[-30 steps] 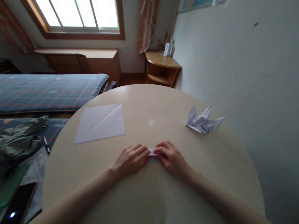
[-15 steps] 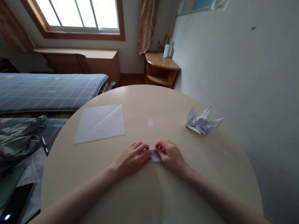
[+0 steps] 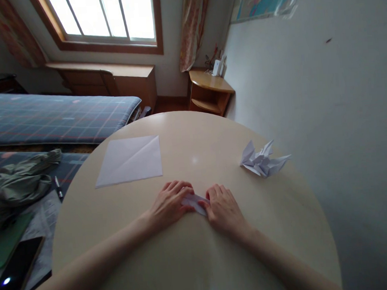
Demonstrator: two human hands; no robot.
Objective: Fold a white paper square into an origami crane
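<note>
A small folded piece of white paper [image 3: 195, 201] lies between my hands, slanting down to the right just above the round table [image 3: 192, 131] or on it; I cannot tell which. My left hand [image 3: 173, 201] is closed on its left end, thumb below and fingers above. At the other end, my right hand [image 3: 223, 208] pinches the paper with thumb and curled fingers. Both ends of the strip are hidden under the fingers. Beyond my left hand lies a flat square of white paper [image 3: 131, 161] with a diagonal crease. Folded white paper cranes [image 3: 263, 159] sit in a cluster at the right.
A white wall [image 3: 346, 128] runs along the right side. To the left are a plaid mattress [image 3: 54, 120], a crumpled grey-green cloth [image 3: 18, 179], a pen [image 3: 59, 187] and a black phone [image 3: 17, 270]. A corner shelf [image 3: 210, 82] stands behind the table.
The folded paper has turned from lying level to slanting down rightward. My right hand has shifted slightly right and down, while my left fingers have moved a little up.
</note>
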